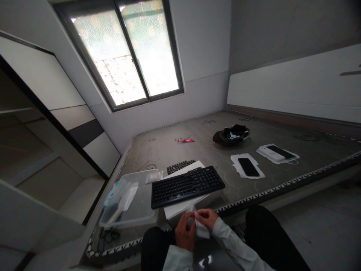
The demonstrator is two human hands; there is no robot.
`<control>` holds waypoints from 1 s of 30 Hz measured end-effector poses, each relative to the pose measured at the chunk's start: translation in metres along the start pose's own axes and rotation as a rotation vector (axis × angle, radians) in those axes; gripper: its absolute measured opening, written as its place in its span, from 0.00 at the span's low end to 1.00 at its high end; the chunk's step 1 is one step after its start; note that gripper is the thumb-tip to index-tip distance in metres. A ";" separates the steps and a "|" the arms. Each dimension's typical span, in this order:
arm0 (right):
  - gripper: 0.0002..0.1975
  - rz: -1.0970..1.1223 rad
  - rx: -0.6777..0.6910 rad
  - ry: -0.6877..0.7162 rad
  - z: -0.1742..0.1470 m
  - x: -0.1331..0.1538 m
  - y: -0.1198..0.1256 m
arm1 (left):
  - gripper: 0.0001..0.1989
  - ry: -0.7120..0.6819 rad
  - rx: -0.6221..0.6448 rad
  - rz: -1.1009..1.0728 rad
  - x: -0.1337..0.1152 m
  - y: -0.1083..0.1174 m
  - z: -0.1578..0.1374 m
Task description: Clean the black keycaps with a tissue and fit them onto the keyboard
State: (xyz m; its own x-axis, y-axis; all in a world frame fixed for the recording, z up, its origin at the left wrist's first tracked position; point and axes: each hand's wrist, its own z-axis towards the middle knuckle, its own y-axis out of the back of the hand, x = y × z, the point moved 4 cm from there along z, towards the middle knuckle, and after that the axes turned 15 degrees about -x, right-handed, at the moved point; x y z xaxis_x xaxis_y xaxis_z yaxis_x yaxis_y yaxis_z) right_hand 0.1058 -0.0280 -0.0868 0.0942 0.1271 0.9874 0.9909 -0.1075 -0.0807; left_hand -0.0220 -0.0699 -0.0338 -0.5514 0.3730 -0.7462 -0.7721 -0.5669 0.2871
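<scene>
Low in the view, my left hand and my right hand meet with bent fingers pinched together. Between them they hold a crumpled white tissue, whose lower end hangs under the right fingers. Just beyond the hands lies a black keyboard, tilted on top of a white box. My fingers are near the front edge of that box and apart from the keyboard. Behind the keyboard sits a dark gridded piece, partly covered by a white flap.
A clear plastic bin with packets inside stands left. To the right, a phone lies on white paper, beside another dark device on a white sheet. A cap and a red item lie farther back. Dark cables sit front left.
</scene>
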 end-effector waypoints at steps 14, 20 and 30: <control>0.29 -0.144 -0.079 0.074 0.008 -0.006 0.005 | 0.14 0.000 0.058 -0.007 -0.001 -0.001 0.001; 0.26 -0.112 -0.110 0.062 0.014 -0.010 0.008 | 0.15 -0.016 0.103 -0.052 0.000 0.000 0.002; 0.25 -0.110 -0.202 0.127 0.003 0.004 0.004 | 0.23 -0.085 0.016 0.023 -0.020 0.008 0.003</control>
State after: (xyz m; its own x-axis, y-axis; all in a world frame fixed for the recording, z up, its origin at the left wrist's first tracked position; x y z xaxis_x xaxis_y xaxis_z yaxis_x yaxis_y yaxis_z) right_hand 0.1105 -0.0248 -0.0839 -0.0383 0.0254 0.9989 0.9542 -0.2958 0.0441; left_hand -0.0177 -0.0792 -0.0143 -0.5936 0.4214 -0.6856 -0.7635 -0.5644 0.3141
